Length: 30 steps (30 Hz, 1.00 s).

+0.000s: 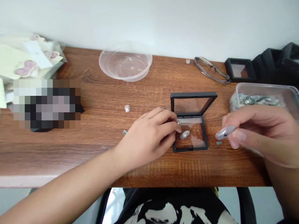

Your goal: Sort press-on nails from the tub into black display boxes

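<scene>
Between the thumb and fingers of my right hand (259, 130) a shiny silver-lilac press-on nail (224, 133) is pinched, held up to the right of a black display case. My left hand (154, 133) reaches over the left edge of this open display case (205, 133), its fingers curled down and its thumb hidden. Another shiny nail shows at the left fingertips, partly covered by them. On the clear film inside the case lies one more silver press-on nail (184, 134). The case's lid (193, 94) stands raised at the back.
A clear plastic tub (266, 88) of shiny pieces stands beside my right hand. Behind are eyeglasses (211, 70), black frames (240, 70) and a round clear bowl (126, 67). Small pieces (127, 108) dot the wooden table (93, 124). Bagged cards (30, 59) lie far left, near a pixelated patch.
</scene>
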Each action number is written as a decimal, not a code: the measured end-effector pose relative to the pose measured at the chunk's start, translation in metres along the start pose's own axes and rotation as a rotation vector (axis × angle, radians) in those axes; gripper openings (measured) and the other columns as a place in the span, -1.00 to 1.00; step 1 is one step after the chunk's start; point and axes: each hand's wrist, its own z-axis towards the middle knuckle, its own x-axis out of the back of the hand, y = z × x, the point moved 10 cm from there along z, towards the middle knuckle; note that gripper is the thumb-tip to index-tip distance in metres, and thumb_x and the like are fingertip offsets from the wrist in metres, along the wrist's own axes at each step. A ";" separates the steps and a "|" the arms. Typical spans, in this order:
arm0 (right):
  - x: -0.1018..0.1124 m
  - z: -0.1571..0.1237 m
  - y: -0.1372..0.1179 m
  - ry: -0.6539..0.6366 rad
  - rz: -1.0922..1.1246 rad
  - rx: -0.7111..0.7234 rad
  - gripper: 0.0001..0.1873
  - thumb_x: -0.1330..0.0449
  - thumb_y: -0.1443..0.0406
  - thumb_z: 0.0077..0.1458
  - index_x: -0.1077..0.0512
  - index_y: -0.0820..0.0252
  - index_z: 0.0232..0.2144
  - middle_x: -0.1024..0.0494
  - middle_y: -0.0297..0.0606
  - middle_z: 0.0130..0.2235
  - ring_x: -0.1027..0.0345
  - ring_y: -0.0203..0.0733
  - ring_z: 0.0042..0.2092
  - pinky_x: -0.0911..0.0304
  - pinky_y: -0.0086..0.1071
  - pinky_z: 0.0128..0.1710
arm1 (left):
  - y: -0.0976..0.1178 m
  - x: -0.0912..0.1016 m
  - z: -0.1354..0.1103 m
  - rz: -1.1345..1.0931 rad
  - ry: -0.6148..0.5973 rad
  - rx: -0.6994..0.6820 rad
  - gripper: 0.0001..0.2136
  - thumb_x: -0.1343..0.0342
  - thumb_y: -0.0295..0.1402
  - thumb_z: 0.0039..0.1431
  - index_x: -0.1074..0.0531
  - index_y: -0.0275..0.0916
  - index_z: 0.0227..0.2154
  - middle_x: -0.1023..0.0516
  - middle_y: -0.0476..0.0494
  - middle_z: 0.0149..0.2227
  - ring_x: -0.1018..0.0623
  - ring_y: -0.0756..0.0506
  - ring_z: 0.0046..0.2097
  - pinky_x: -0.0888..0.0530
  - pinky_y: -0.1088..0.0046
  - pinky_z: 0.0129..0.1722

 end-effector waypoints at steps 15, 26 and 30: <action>-0.004 0.002 0.001 -0.016 -0.057 -0.006 -0.90 -0.32 0.36 0.15 -0.56 0.02 -0.31 -0.52 -0.46 -0.49 -0.33 -0.44 -0.50 -0.24 -0.57 -0.53 | 0.011 0.000 -0.003 0.120 0.116 -0.058 -0.79 -0.18 -0.23 0.31 -0.57 -0.18 -0.09 -0.54 -0.15 -0.19 -0.48 -0.20 -0.12 -0.49 0.18 -0.12; -0.003 0.001 -0.003 -0.010 -0.136 0.031 -0.89 -0.29 0.36 0.18 -0.54 0.00 -0.31 -0.51 -0.47 -0.49 -0.32 -0.44 -0.50 -0.25 -0.57 -0.52 | 0.013 0.006 -0.005 0.167 0.166 -0.114 -0.80 -0.08 -0.48 0.34 -0.54 -0.14 -0.08 -0.55 -0.10 -0.19 -0.48 -0.19 -0.12 -0.44 0.22 -0.14; -0.005 0.001 -0.003 -0.019 -0.141 0.033 -0.89 -0.28 0.37 0.18 -0.53 0.01 -0.29 -0.52 -0.45 -0.47 -0.33 -0.44 -0.48 -0.25 -0.55 -0.51 | 0.010 0.014 -0.004 0.144 0.214 -0.091 -0.83 -0.13 -0.46 0.32 -0.52 -0.16 -0.09 -0.55 -0.10 -0.20 -0.49 -0.15 -0.15 -0.46 0.25 -0.13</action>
